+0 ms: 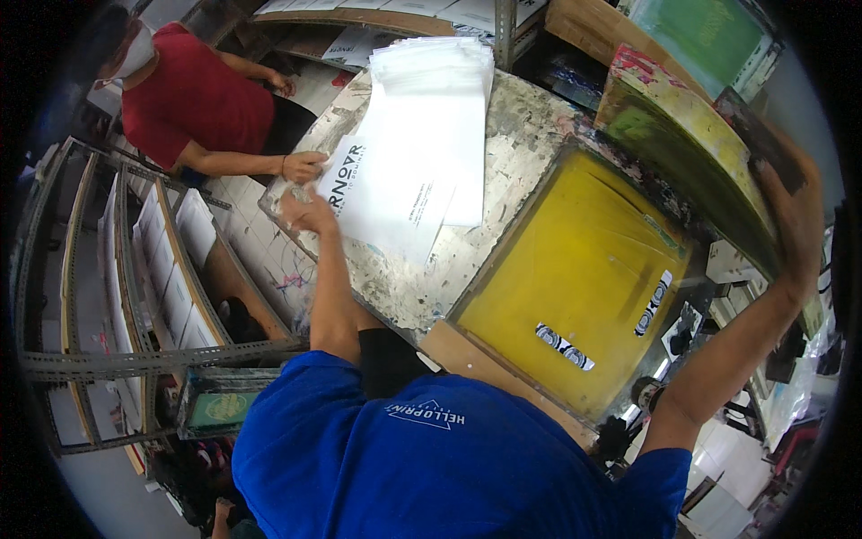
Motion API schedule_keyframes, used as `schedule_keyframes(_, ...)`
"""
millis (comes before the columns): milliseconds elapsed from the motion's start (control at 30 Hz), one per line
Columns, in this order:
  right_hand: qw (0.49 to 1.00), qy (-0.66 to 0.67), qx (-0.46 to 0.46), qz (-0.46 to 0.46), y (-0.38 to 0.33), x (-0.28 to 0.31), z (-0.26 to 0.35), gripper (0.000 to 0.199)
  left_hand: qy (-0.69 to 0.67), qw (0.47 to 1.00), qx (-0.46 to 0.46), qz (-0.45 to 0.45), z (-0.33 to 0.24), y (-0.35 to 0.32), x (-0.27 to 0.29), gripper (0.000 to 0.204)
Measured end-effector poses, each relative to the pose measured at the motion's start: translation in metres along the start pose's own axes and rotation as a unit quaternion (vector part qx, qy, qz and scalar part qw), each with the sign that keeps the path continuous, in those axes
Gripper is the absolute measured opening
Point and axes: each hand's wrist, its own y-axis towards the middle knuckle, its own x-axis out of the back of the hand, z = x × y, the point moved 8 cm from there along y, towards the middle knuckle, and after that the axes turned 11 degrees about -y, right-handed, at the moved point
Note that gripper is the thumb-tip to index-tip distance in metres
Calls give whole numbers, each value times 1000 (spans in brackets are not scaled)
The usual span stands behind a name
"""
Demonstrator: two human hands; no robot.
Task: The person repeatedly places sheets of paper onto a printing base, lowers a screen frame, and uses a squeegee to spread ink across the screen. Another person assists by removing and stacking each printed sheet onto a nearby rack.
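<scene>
My left hand [308, 212] is at the left edge of the worktable, by the corner of a white printed sheet [395, 202]. Its fingers are partly bent, and whether they pinch the sheet is unclear. A co-worker's hand [305, 166] touches the sheet's edge just beyond mine. Behind it lies a stack of white sheets [431, 117]. Raised at my right is a paint-smeared screen frame [691, 135] in green and yellow, tilted on edge. My right hand [783, 171] is closed around its outer end, with the fingers partly hidden.
A yellow panel [557, 260] with patterned tape strips lies right of the paint-stained worktable [516, 117]. Metal racks [162, 359] holding white sheets stand at the left. The co-worker in a red shirt [215, 99] stands at the far left. Another green screen [709, 40] leans at the back right.
</scene>
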Motion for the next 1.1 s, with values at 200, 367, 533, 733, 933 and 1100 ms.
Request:
schedule_keyframes(200,999,46,19,13,4,0,-10,48,-225,882,-213,354,-219,-127,0,39)
schedule_keyframes(367,999,38,19,31,8,-4,0,49,-205,857,-131,453,-225,-193,-13,16)
schedule_keyframes(533,999,34,15,30,8,-2,2,49,-315,872,13,375,-210,-166,-31,7)
schedule_keyframes(733,999,20,28,10,8,-3,-8,48,-418,733,-8,537,-283,-156,12,13)
schedule_keyframes(933,996,86,-17,23,-2,-3,-23,48,-187,701,-266,635,-287,-225,52,58)
schedule_keyframes(1100,999,-21,1,-36,-5,21,54,44,-297,584,-322,684,-332,-313,65,62)
